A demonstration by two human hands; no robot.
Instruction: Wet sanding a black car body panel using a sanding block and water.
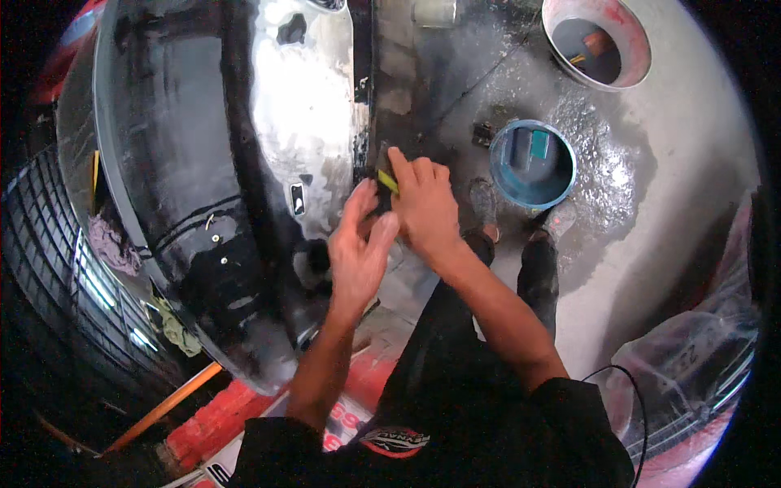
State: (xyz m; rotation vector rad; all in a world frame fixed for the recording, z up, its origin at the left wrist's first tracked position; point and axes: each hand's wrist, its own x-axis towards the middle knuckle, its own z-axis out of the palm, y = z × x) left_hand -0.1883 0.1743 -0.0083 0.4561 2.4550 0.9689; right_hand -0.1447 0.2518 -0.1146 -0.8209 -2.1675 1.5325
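My right hand (423, 203) is closed on a small yellow-green flat piece (387, 180), which sticks out past the fingers; most of it is covered. Close beside it, my left hand (358, 240) has its fingers stretched out and its thumb apart, and I see nothing in it. Both hands are near the right edge of a large car body panel (301, 98). The panel is black on its left side and bare, pale and shiny along its right side, with cutouts. Whether the left fingertips touch its edge I cannot tell.
A blue bucket (533, 203) holding water and a teal block (538, 145) stands on the wet floor by my feet. Farther right is a wide round basin (634, 49). Plastic sheeting (683, 358) lies at lower right. An orange pole (167, 405) leans at lower left.
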